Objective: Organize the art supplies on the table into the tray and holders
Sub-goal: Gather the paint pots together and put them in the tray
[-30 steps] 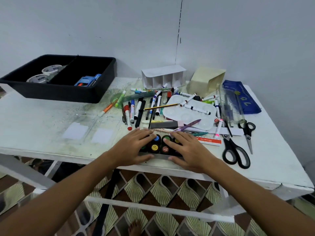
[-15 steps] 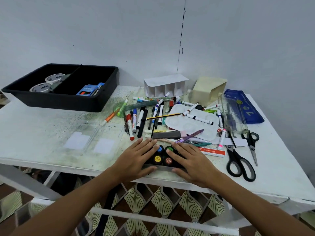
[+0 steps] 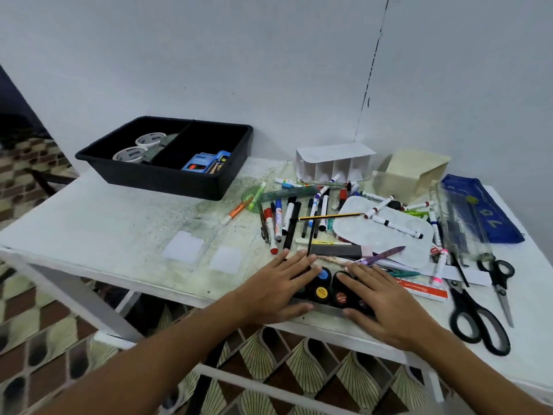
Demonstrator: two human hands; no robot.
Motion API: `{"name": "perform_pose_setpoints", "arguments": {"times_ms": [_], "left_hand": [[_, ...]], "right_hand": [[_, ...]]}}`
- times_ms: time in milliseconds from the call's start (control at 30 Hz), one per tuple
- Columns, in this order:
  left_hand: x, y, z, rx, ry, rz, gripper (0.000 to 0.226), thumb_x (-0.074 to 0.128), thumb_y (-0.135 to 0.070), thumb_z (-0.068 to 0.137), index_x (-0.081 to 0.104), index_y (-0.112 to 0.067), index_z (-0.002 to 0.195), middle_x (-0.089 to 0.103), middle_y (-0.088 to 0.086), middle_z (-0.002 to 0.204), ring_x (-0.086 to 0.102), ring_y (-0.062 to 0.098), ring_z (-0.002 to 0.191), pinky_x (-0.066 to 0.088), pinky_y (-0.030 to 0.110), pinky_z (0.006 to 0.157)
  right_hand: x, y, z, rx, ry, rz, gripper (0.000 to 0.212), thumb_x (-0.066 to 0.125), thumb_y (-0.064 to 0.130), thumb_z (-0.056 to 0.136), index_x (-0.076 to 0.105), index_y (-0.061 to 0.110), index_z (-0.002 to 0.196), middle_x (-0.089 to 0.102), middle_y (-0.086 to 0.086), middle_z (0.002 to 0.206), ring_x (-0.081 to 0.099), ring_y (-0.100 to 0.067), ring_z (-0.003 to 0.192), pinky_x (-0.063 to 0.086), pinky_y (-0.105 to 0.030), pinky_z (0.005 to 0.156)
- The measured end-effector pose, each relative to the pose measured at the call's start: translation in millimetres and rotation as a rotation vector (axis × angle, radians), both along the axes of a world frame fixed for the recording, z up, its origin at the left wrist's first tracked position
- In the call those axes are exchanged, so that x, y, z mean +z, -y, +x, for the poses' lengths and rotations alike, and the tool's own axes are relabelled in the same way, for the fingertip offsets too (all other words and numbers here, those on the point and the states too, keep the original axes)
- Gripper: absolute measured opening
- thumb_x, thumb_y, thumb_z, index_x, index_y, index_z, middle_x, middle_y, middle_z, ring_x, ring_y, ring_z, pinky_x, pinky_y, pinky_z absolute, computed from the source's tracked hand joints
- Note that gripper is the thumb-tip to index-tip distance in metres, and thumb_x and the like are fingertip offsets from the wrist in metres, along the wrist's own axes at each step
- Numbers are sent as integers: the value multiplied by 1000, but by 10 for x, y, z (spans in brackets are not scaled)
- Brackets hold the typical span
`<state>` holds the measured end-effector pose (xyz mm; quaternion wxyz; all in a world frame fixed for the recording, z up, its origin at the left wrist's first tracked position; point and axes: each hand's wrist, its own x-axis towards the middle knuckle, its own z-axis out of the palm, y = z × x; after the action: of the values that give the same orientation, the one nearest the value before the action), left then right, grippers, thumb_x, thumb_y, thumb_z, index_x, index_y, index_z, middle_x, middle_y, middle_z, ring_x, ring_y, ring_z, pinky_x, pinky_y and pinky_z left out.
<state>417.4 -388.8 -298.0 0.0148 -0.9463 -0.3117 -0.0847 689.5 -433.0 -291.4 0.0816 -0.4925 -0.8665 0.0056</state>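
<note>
A set of black paint pots (image 3: 321, 292) with coloured lids sits at the table's front edge. My left hand (image 3: 278, 286) lies over its left end and my right hand (image 3: 386, 301) over its right end, fingers straight on top and thumbs along the front side. Behind them lies a heap of markers (image 3: 287, 220), a pencil and a white palette (image 3: 359, 232). The black two-part tray (image 3: 167, 178) stands at the back left with tape rolls (image 3: 131, 154) and a blue box in it. A white divided holder (image 3: 332, 163) and a cream box holder (image 3: 410, 172) stand by the wall.
Large black scissors (image 3: 475, 319) and smaller scissors (image 3: 499, 280) lie at the right front. A clear pencil case (image 3: 457, 223) and a blue pouch (image 3: 481, 211) lie at the right rear. The white table (image 3: 104, 223) has bare surface on its left half.
Both hands stay flat on the paint pot set in the same place. Only the camera's view has shifted, taking in more of the wall and the left side.
</note>
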Motion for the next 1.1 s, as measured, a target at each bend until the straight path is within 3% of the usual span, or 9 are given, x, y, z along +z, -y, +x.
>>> {"name": "perform_pose_setpoints", "arguments": {"times_ms": [233, 567, 767, 967, 1100], "left_hand": [[26, -104, -414, -55, -28, 16, 66, 28, -56, 99, 20, -18, 153, 23, 13, 158, 13, 29, 148, 12, 47, 120], [-157, -155, -491, -100, 1, 18, 66, 29, -53, 100, 17, -18, 154, 24, 14, 158, 18, 30, 147, 19, 51, 118], [-19, -211, -203, -125, 185, 52, 57, 39, -53, 97, 47, -16, 138, 51, 7, 139, 43, 23, 131, 29, 45, 114], [106, -314, 368, -248, 228, 4, 57, 37, -55, 98, 48, -17, 138, 51, 5, 140, 42, 21, 132, 26, 37, 113], [243, -483, 840, -295, 236, -24, 54, 40, -53, 97, 54, -15, 133, 56, 7, 131, 49, 21, 121, 38, 37, 104]], "right_hand": [[-39, -129, -526, 58, -9, 82, 64, 30, 61, 97, 30, 25, 150, 37, -7, 153, 31, -26, 142, 20, -41, 117], [-24, -135, -673, 48, 90, 54, 65, 30, 61, 98, 31, 22, 150, 40, -9, 150, 34, -20, 140, 19, -36, 114], [96, -127, -571, 39, -74, -77, 69, 21, 66, 97, 7, 29, 154, 4, 4, 161, -3, -8, 148, -7, -27, 119], [234, 49, -115, -128, -185, -89, 71, 20, 67, 94, 22, 27, 153, 14, 4, 160, 10, -7, 147, 2, -24, 120], [339, 103, 330, -311, -254, -56, 64, 36, 60, 94, 40, 22, 146, 36, 0, 153, 36, -16, 139, 30, -32, 115]]}}
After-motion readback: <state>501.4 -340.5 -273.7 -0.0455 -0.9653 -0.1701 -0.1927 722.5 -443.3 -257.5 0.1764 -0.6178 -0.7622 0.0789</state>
